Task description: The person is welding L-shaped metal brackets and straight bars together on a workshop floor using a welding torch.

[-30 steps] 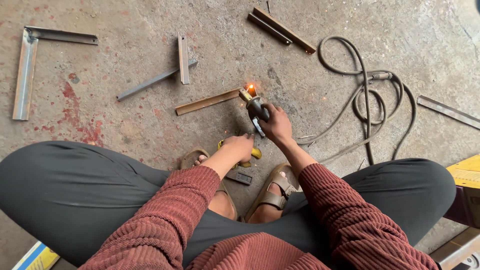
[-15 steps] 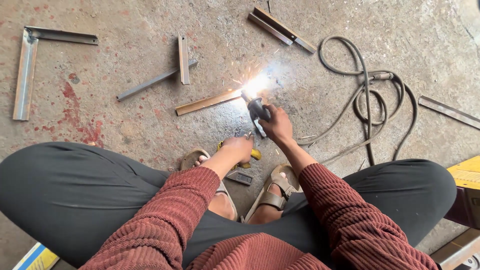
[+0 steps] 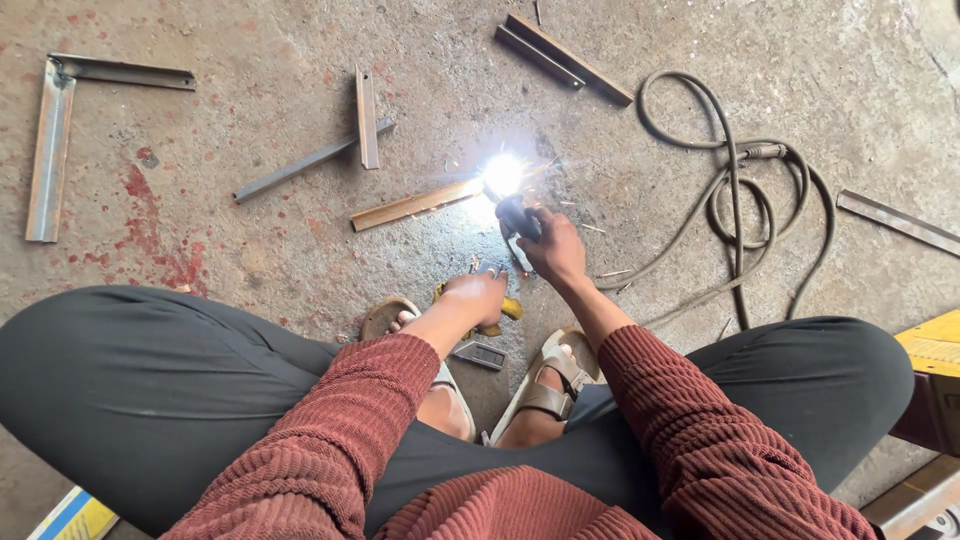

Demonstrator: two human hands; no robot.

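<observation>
My right hand [image 3: 556,248] grips a dark welding electrode holder [image 3: 519,215], its tip at a bright white arc [image 3: 502,173] on the right end of a rusty angle-iron piece [image 3: 415,205] lying on the concrete floor. My left hand [image 3: 480,297] rests lower on the floor, closed on a yellow-handled tool [image 3: 509,309] between my sandalled feet. Both arms wear ribbed maroon sleeves, and my legs in black trousers spread to either side.
Steel angle pieces lie about: an L-shaped frame [image 3: 55,140] at far left, a crossed pair [image 3: 362,135] in the middle, two bars [image 3: 565,58] at top, one strip [image 3: 895,222] at right. A coiled welding cable [image 3: 735,195] lies right. A small dark box [image 3: 480,353] sits by my feet.
The small orange glow at the electrode tip has flared into a large bright white arc. Both hands have stayed almost still.
</observation>
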